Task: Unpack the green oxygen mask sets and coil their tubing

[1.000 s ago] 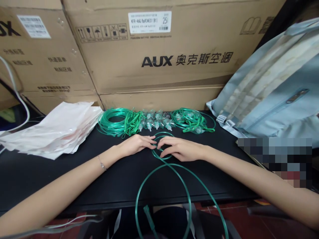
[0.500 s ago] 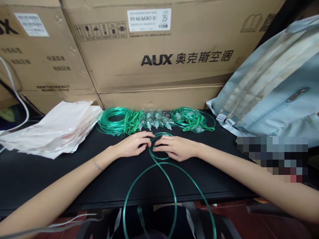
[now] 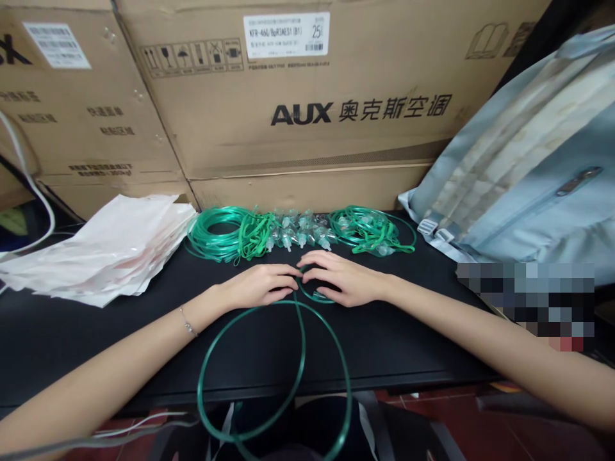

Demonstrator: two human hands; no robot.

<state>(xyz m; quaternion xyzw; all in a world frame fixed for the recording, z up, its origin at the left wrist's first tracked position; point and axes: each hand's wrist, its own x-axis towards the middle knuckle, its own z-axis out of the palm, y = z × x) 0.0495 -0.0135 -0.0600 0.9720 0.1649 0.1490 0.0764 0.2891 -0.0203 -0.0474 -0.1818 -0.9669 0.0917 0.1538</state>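
Observation:
Green plastic tubing [image 3: 198,384] runs from between my hands in a wide loose loop that hangs over the table's front edge toward my lap. My left hand [image 3: 259,285] is closed on the tubing, fingertips together where the strand comes up. Opposite it, my right hand [image 3: 341,278] curls over a small ring of the same tubing, fingers bent onto it; part of the ring is hidden beneath the palm. The two hands' fingertips nearly meet. Just behind them lie clear plastic connector pieces [image 3: 302,238] and a bunch of green elastic straps [image 3: 254,235].
A coil of green tubing [image 3: 206,237] lies back left, and a coiled set with straps [image 3: 355,221] back right. White flat packets [image 3: 120,243] are stacked at left. Cardboard boxes [image 3: 216,134] stand behind the black table [image 3: 158,346]; a light blue backpack [image 3: 538,192] leans at right.
My left hand has come slightly nearer me, and my right fingers have shifted over the ring, covering more of it. The loose loop has swung left and been drawn up.

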